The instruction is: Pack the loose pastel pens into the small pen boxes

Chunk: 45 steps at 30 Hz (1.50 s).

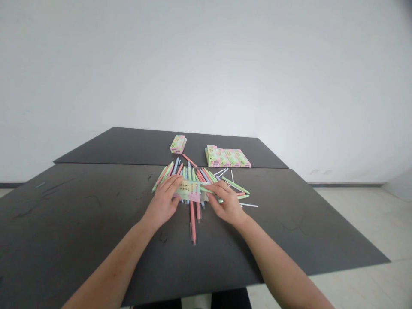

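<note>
My left hand (165, 199) is closed round one end of a small pink, yellow and green pen box (188, 190), held level above a spread of pens. At the box's right end, my right hand (226, 201) pinches a green pen (207, 189) lying in line with the opening; how far it reaches inside is hidden. A ring sits on a right finger. Beneath both hands fan out many pink, green and blue pens (167, 171). One pink pen (193, 223) points toward me, below the box.
Behind the pens stand a row of similar boxes (228, 158) at right and a small stack of boxes (178, 144) at left. Thin white sticks (249, 205) lie right of the pens. The dark table (80, 214) has a seam across it; a white wall rises behind.
</note>
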Motion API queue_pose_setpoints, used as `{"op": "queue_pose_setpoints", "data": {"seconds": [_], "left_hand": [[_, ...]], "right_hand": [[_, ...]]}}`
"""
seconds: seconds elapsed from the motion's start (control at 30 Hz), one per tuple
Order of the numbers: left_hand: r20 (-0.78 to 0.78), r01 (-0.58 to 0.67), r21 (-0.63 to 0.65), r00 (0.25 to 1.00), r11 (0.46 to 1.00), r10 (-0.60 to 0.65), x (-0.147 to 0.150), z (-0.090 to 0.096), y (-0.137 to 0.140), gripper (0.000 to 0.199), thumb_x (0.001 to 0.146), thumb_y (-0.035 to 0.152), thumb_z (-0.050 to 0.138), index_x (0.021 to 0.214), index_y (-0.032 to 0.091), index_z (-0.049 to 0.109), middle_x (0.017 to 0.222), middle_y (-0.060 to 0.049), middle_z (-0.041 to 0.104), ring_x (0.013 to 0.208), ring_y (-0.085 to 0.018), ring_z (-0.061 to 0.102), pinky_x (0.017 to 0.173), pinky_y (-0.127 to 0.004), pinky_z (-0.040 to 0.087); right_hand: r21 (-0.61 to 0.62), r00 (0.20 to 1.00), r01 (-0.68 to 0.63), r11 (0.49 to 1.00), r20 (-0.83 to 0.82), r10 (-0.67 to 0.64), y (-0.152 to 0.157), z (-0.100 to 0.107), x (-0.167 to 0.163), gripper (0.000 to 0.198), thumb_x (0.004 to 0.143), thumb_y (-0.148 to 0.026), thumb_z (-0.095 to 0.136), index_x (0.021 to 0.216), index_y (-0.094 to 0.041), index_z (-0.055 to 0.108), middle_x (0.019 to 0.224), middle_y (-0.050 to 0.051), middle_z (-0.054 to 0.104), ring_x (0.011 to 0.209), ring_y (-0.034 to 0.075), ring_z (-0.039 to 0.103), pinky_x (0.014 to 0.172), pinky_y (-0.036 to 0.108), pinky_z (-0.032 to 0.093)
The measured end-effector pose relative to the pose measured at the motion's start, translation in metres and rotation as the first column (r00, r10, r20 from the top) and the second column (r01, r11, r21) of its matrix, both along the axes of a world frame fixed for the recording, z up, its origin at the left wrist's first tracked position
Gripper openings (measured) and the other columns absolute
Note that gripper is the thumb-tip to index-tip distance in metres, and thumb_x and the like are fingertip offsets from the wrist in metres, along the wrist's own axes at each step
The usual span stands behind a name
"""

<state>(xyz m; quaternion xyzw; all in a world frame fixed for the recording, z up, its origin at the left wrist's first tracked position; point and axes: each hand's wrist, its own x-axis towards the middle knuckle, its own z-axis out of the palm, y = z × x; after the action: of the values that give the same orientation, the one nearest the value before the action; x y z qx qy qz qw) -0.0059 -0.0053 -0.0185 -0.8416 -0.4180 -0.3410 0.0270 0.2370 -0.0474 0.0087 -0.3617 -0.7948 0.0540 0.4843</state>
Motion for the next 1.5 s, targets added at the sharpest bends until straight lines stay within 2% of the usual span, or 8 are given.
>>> {"op": "queue_pose_setpoints", "data": {"seconds": [0.2, 0.5, 0.9, 1.13, 1.33, 1.5], "left_hand": [[-0.01, 0.018, 0.034, 1.0, 0.999, -0.017, 0.001, 0.001, -0.002, 0.06, 0.079, 0.008, 0.044, 0.138, 0.018, 0.041, 0.139, -0.011, 0.052, 0.134, -0.025, 0.041, 0.116, -0.049, 0.03], [-0.013, 0.014, 0.013, 1.0, 1.0, -0.013, 0.002, 0.002, -0.002, 0.059, 0.079, 0.007, 0.044, 0.137, 0.017, 0.042, 0.138, -0.011, 0.052, 0.134, -0.025, 0.042, 0.115, -0.05, 0.031], [0.007, 0.037, 0.019, 0.999, 0.999, -0.037, 0.005, 0.003, -0.004, 0.059, 0.08, 0.008, 0.045, 0.138, 0.019, 0.042, 0.139, -0.01, 0.051, 0.133, -0.025, 0.042, 0.114, -0.05, 0.032], [0.012, 0.045, 0.027, 0.999, 0.999, -0.045, 0.005, 0.002, -0.003, 0.06, 0.079, 0.008, 0.047, 0.138, 0.019, 0.042, 0.138, -0.011, 0.052, 0.133, -0.025, 0.043, 0.114, -0.05, 0.033], [-0.003, 0.031, 0.004, 1.0, 1.0, -0.031, 0.005, 0.001, -0.003, 0.06, 0.079, 0.008, 0.047, 0.138, 0.018, 0.041, 0.139, -0.011, 0.051, 0.134, -0.025, 0.042, 0.115, -0.05, 0.032], [0.017, 0.003, -0.021, 1.0, 1.0, -0.002, 0.003, -0.001, 0.0, 0.061, 0.079, 0.011, 0.049, 0.139, 0.018, 0.04, 0.14, -0.011, 0.05, 0.134, -0.026, 0.042, 0.115, -0.05, 0.031]], "right_hand": [[-0.018, 0.989, 0.129, 0.991, -0.076, -0.13, 0.003, -0.004, -0.001, 0.012, 0.089, -0.023, 0.06, 0.1, -0.019, 0.061, 0.081, 0.004, 0.062, 0.07, 0.016, 0.058, 0.068, 0.029, 0.051], [-0.014, 0.998, 0.03, 0.999, -0.061, -0.031, 0.002, -0.003, 0.0, 0.024, 0.09, -0.016, 0.055, 0.11, -0.022, 0.065, 0.094, 0.008, 0.063, 0.091, 0.02, 0.06, 0.079, 0.035, 0.052], [-0.052, 0.986, 0.117, 0.992, -0.117, -0.122, 0.007, -0.007, -0.006, 0.004, 0.087, -0.022, 0.063, 0.09, -0.021, 0.065, 0.088, 0.006, 0.06, 0.084, 0.019, 0.058, 0.074, 0.034, 0.051], [-0.018, 0.985, 0.145, 0.989, -0.096, -0.146, 0.008, -0.009, -0.009, 0.008, 0.086, -0.02, 0.063, 0.091, -0.023, 0.069, 0.091, 0.006, 0.056, 0.089, 0.021, 0.056, 0.077, 0.036, 0.049], [-0.066, 0.976, 0.162, 0.985, -0.139, -0.17, 0.008, -0.009, -0.014, 0.008, 0.083, -0.018, 0.063, 0.087, -0.022, 0.067, 0.093, 0.006, 0.055, 0.091, 0.021, 0.055, 0.079, 0.037, 0.048], [-0.127, 0.983, 0.048, 0.991, -0.169, -0.07, 0.007, -0.004, -0.008, 0.014, 0.084, -0.016, 0.057, 0.093, -0.021, 0.067, 0.099, 0.007, 0.056, 0.095, 0.021, 0.056, 0.082, 0.036, 0.048]]}}
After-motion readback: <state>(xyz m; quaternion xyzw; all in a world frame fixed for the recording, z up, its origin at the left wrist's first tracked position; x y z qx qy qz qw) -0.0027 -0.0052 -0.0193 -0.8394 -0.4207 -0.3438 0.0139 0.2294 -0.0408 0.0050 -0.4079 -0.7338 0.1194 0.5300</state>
